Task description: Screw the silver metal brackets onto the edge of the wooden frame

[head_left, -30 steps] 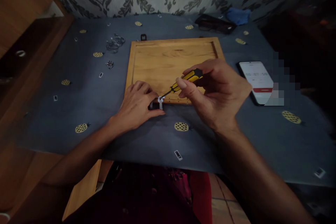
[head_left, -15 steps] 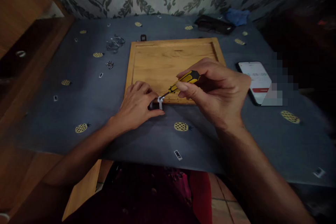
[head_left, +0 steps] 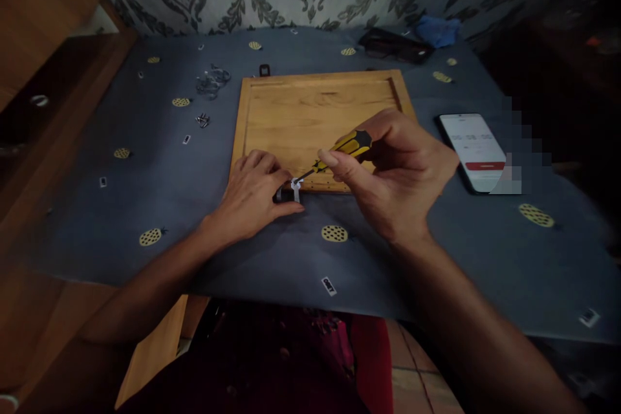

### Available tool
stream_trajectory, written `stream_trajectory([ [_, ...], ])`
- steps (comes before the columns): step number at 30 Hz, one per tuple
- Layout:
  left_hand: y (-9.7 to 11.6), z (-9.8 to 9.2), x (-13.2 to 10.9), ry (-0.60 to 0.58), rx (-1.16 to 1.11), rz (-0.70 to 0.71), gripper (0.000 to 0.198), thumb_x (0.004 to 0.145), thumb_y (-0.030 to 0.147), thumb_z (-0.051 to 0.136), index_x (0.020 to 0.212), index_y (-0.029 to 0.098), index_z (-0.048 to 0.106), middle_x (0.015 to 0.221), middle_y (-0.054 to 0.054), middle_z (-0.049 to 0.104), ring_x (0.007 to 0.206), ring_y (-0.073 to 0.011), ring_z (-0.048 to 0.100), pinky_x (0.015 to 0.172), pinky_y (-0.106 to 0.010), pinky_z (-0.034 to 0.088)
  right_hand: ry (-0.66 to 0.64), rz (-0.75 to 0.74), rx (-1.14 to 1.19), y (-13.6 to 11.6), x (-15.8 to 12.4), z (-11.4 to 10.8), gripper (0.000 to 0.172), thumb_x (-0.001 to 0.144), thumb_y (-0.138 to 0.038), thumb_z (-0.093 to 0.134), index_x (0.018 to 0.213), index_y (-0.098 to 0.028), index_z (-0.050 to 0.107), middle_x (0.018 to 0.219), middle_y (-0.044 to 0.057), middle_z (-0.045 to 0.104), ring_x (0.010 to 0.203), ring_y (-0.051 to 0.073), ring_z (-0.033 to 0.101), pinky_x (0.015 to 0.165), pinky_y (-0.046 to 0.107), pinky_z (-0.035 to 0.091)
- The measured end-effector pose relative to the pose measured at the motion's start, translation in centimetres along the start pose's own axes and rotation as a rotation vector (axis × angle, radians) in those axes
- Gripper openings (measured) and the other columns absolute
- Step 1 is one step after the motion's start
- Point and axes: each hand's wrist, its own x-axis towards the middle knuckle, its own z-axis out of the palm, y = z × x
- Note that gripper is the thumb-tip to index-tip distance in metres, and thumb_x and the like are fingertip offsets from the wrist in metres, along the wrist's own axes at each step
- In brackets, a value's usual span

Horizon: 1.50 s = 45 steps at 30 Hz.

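1. Table (head_left: 136, 197), dark blue cloth with pineapple print, spreads on all sides of the wooden board (head_left: 320, 107), which is the landmark.
2. Wooden board lies flat, grooved near its rim, small dark dots along its near edge; both hands work at that edge.
3. Right hand (head_left: 402, 171) is over the board's near right part, thumb and fingers clamped on the screwdriver handle.
4. Left hand (head_left: 252, 197) is at the board's near left corner, fingers over the wood, thumb off the near edge, closed around the metal piece.
5. Phone (head_left: 473, 142) lies right of the board, screen lit, digits too faint to read.
6. Dark case (head_left: 395, 46) and blue cloth (head_left: 439, 31) sit beyond the board's far right corner.
7. Screwdriver (head_left: 350, 143), yellow and black, slants down over the board's near edge, tip at the metal piece; exact seating too small to tell.
8. Clear loops (head_left: 212, 81) lie left of the board, toward its far side.
9. Metal piece (head_left: 295, 189) is at the board's near edge, left of its middle. Step in hand looks like turning a screw on it; next move likely calls for a steady left hold, tip in line, small finger twists.
10. Square frame (head_left: 264, 70), black, lies just beyond the board's far edge.
11. Screws (head_left: 203, 119), probably, are heaped left of the board, nearer than the loops.
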Motion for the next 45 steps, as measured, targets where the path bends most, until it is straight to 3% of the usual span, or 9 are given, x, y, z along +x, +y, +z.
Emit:
stream_trajectory([
  [4,0.0,0.1,0.0,-0.002,0.001,-0.004,0.041,0.089,0.055,0.080,0.108,0.019,0.077,0.114,-0.010,0.066,0.116,-0.0318,0.055,0.100,-0.047,0.046,0.171,-0.067,-0.033,-0.7,0.0,-0.4,0.036,0.089,-0.050,0.080,0.074,-0.027,0.057,0.070,-0.001,0.058,0.061,0.015,0.051,0.052,0.032,0.042],
  [6,0.0,0.1,0.0,-0.003,0.004,-0.003,0.041,0.089,0.055,0.080,0.107,0.019,0.077,0.114,-0.010,0.066,0.115,-0.0316,0.055,0.100,-0.046,0.046,0.184,-0.047,-0.054,-0.8,0.1,-0.5,0.033,0.091,-0.047,0.078,0.075,-0.027,0.058,0.070,-0.001,0.058,0.060,0.015,0.051,0.052,0.032,0.041],
  [13,0.1,-0.2,0.1,-0.007,0.004,-0.002,0.042,0.087,0.053,0.083,0.108,0.018,0.077,0.112,-0.010,0.067,0.115,-0.0315,0.056,0.100,-0.046,0.048,0.044,0.017,-0.081,-0.1,-0.1,-0.3,0.034,0.090,-0.049,0.079,0.073,-0.027,0.059,0.070,-0.002,0.062,0.054,0.014,0.057,0.048,0.033,0.046],
  [29,0.0,-0.1,0.0,-0.002,0.012,0.003,0.042,0.087,0.054,0.082,0.110,0.020,0.077,0.112,-0.009,0.066,0.114,-0.0313,0.056,0.099,-0.045,0.046,-0.031,-0.027,-0.062,0.9,-0.4,-0.2,0.033,0.091,-0.045,0.080,0.078,-0.025,0.057,0.072,-0.004,0.057,0.057,0.012,0.056,0.054,0.031,0.046],
  [38,-0.1,0.1,0.1,0.003,0.017,0.015,0.043,0.087,0.058,0.080,0.107,0.019,0.077,0.111,-0.009,0.066,0.113,-0.0312,0.056,0.097,-0.045,0.047,-0.032,-0.014,-0.034,0.5,-0.3,-0.1,0.033,0.086,-0.045,0.085,0.076,-0.026,0.060,0.071,-0.003,0.060,0.057,0.013,0.056,0.050,0.030,0.046],
  [45,0.0,-0.1,0.0,-0.013,-0.007,0.008,0.041,0.088,0.053,0.081,0.109,0.018,0.077,0.114,-0.010,0.066,0.116,-0.0314,0.055,0.100,-0.045,0.047,-0.184,0.095,0.089,0.2,0.2,-0.8,0.024,0.093,-0.047,0.075,0.106,-0.027,0.077,0.095,0.001,0.077,0.070,0.015,0.069,0.055,0.029,0.059],
])
